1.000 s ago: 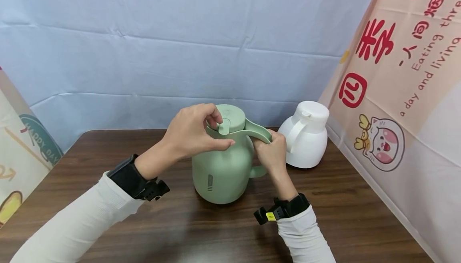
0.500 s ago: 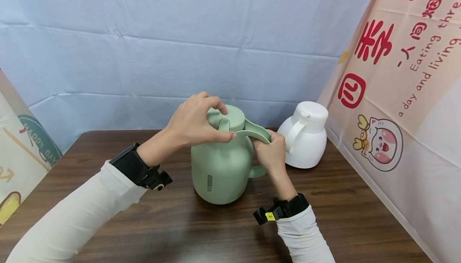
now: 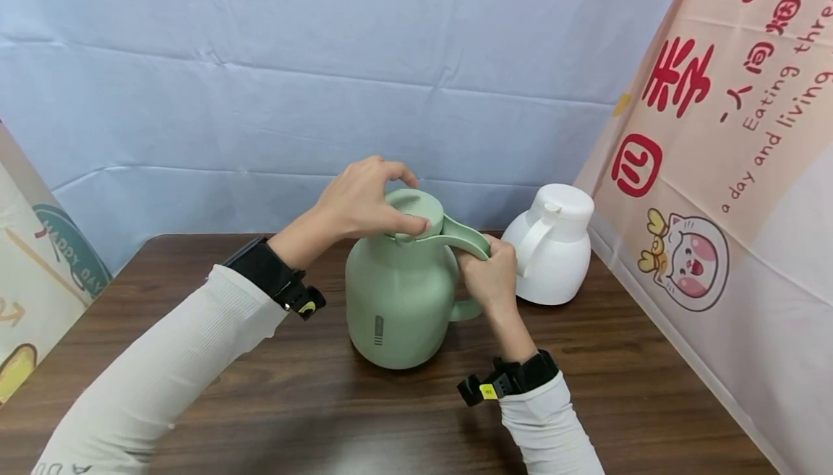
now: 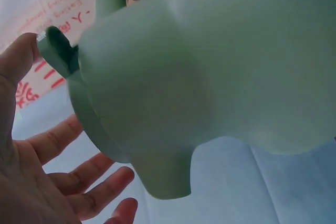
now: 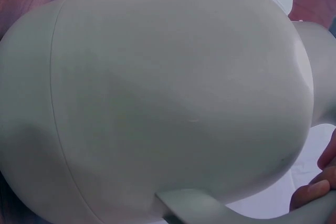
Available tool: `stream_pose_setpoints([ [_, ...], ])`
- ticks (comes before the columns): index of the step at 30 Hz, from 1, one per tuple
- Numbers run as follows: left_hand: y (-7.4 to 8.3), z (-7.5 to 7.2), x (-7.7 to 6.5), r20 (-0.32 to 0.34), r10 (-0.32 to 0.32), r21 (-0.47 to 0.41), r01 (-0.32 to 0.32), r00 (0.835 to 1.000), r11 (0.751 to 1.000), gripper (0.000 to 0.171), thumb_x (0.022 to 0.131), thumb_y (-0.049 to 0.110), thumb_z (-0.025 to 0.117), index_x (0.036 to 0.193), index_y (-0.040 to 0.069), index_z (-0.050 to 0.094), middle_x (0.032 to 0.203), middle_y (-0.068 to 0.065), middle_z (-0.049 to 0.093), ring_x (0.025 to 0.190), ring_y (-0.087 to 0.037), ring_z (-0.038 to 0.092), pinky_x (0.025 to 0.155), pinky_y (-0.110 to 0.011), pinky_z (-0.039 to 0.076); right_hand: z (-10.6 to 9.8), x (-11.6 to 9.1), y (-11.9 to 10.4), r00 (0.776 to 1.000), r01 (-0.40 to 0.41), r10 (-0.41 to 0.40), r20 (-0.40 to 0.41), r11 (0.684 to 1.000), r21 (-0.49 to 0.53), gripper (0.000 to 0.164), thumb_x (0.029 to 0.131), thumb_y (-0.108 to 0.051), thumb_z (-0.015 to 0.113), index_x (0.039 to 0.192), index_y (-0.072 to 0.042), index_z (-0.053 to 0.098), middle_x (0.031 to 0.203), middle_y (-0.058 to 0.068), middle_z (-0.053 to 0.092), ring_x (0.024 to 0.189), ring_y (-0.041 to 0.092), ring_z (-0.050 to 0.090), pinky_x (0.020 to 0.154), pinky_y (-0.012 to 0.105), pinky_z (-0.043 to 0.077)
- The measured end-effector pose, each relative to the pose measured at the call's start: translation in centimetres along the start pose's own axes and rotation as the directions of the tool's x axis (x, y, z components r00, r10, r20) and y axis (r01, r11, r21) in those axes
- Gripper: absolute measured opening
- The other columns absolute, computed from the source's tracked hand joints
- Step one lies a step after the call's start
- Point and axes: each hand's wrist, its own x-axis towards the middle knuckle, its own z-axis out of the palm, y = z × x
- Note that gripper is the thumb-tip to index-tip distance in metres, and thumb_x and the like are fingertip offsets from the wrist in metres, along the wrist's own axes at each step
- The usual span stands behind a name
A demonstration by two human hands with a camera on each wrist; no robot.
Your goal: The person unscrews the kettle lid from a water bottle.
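Note:
A green thermos jug (image 3: pixel 400 309) stands upright on the table. My right hand (image 3: pixel 489 280) grips its side handle (image 3: pixel 463 238), fingers wrapped under the upper part. Over the jug's top, my left hand (image 3: pixel 367 197) spans the round green lid (image 3: pixel 419 204), thumb on the near side and index finger at the far side. In the left wrist view the thumb meets a raised tab (image 4: pixel 56 51) on the lid (image 4: pixel 92 116). The index fingertip is at the lid's edge there, and the other fingers curve loosely near the spout (image 4: pixel 168 179).
A white jug (image 3: pixel 553 258) with a handle stands just behind and right of my right hand. The wooden table (image 3: pixel 293 417) backs onto a pale blue cloth (image 3: pixel 260 99). A printed cloth (image 3: pixel 703 171) hangs along the right side.
My left hand has moved up and right over the lid, from its near left side, and its thumb now lies across the lid's near part. The right hand and jug stay in place.

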Motion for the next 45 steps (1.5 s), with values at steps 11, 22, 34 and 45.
stream_pose_setpoints([
  [11, -0.5, 0.5, 1.4, 0.086, -0.035, 0.008, 0.034, 0.996, 0.999, 0.067, 0.064, 0.058, 0.071, 0.119, 0.021, 0.061, 0.117, -0.004, 0.056, 0.101, -0.017, 0.050, 0.071, -0.035, 0.043, -0.1, 0.1, 0.4, 1.000, 0.009, -0.009, 0.011, 1.000, 0.012, 0.044, 0.080, -0.009, 0.068, 0.048, -0.011, 0.039, 0.039, -0.005, 0.031, 0.036, 0.015, 0.028, 0.039, 0.027, 0.028],
  [22, 0.1, 1.3, 1.8, 0.154, -0.044, 0.079, 0.032, 0.987, 0.996, 0.070, 0.063, 0.059, 0.071, 0.121, 0.022, 0.060, 0.115, -0.003, 0.054, 0.092, -0.016, 0.050, 0.066, -0.033, 0.044, 0.0, 0.0, 0.4, 1.000, 0.009, -0.009, 0.015, 1.000, 0.015, 0.043, 0.079, -0.008, 0.066, 0.048, -0.010, 0.037, 0.040, -0.001, 0.030, 0.036, 0.014, 0.026, 0.039, 0.028, 0.026],
  [34, 0.3, 1.2, 2.1, 0.141, -0.035, 0.062, 0.026, 0.989, 0.998, 0.064, 0.067, 0.054, 0.072, 0.117, 0.014, 0.064, 0.107, -0.001, 0.058, 0.089, -0.016, 0.051, 0.066, -0.030, 0.043, 0.0, 0.0, 0.6, 1.000, 0.007, -0.007, 0.015, 1.000, 0.012, 0.042, 0.080, -0.010, 0.068, 0.048, -0.010, 0.041, 0.040, 0.000, 0.033, 0.036, 0.015, 0.029, 0.040, 0.028, 0.028],
  [45, 0.6, 1.3, 2.3, 0.122, -0.028, 0.071, 0.019, 0.992, 0.997, 0.061, 0.066, 0.049, 0.073, 0.114, 0.012, 0.066, 0.104, 0.000, 0.059, 0.080, -0.016, 0.052, 0.060, -0.029, 0.042, -0.2, 0.0, -0.2, 1.000, -0.009, 0.009, 0.025, 1.000, -0.011, 0.045, 0.082, -0.010, 0.070, 0.048, -0.011, 0.040, 0.038, -0.010, 0.030, 0.037, 0.012, 0.028, 0.042, 0.027, 0.029],
])
